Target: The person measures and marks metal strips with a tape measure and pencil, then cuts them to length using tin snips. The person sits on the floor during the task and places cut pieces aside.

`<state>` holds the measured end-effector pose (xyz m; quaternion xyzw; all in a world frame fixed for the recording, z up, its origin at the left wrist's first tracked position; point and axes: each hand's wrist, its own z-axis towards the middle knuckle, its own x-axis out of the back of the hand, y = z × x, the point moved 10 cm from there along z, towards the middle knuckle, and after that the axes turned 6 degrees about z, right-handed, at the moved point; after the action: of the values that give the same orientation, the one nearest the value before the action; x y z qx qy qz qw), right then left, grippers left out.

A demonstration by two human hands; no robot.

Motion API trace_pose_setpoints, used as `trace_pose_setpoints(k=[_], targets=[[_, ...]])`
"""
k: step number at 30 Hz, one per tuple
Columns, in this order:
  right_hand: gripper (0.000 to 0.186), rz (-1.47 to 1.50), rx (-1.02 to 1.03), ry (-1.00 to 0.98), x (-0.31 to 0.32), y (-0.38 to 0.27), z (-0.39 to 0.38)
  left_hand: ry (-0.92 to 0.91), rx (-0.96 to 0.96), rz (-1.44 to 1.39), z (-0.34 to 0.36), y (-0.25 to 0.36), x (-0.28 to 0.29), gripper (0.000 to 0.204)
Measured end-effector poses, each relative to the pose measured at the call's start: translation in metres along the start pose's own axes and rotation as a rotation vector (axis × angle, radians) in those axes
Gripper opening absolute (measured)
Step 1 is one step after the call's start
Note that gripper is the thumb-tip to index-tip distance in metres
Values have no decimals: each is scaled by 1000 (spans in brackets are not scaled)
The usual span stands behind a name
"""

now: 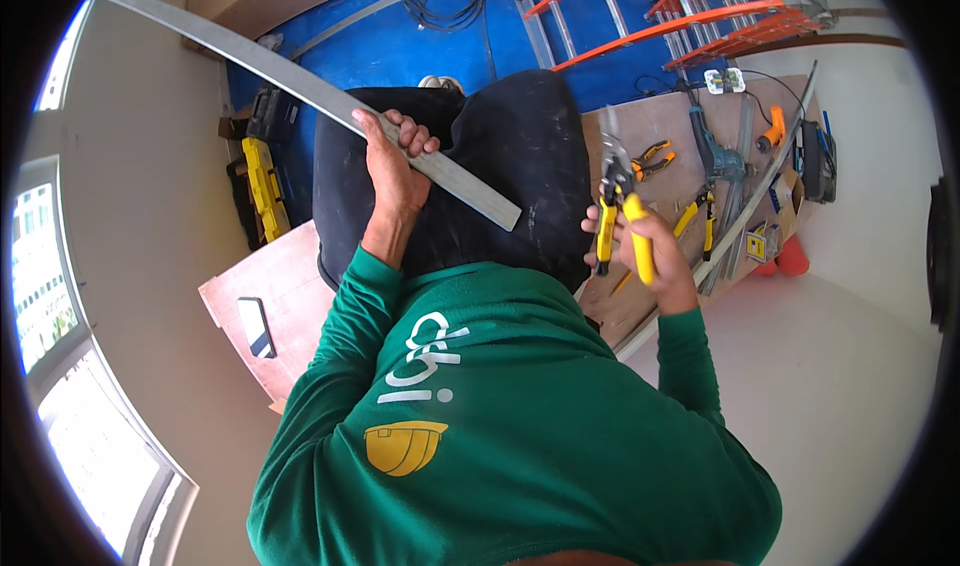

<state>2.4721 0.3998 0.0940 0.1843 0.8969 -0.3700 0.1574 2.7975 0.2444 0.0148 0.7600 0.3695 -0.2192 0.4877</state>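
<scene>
My left hand (pixel 388 171) is wrapped round a long grey metal profile (pixel 465 188). The strip slants from the far upper left down across my lap, its near end over my dark trousers. On the right, my right hand (pixel 662 251) grips a pair of tin snips (pixel 638 234) by its yellow handles. The handles stand apart and the blades point away from me, slightly blurred. Snips and profile are not touching. Just beyond the snips, orange-handled pliers (pixel 655 158) lie on the wooden board.
The board (pixel 640 306) on my right carries a blue power drill (pixel 712 146), yellow-handled pliers (pixel 695 221), metal strips and an orange tool (pixel 771 129). Orange ladders (pixel 660 36) lie ahead on the blue floor. At left are a phone (pixel 256 327) and a yellow case (pixel 264 191).
</scene>
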Motion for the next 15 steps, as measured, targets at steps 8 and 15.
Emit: trace_pose_setpoints(k=[8, 15], targets=[[44, -442, 14, 70, 6, 21, -35, 142, -93, 177, 7, 6, 3, 63], [46, -898, -121, -103, 9, 26, -49, 114, -185, 163, 8, 6, -14, 64]])
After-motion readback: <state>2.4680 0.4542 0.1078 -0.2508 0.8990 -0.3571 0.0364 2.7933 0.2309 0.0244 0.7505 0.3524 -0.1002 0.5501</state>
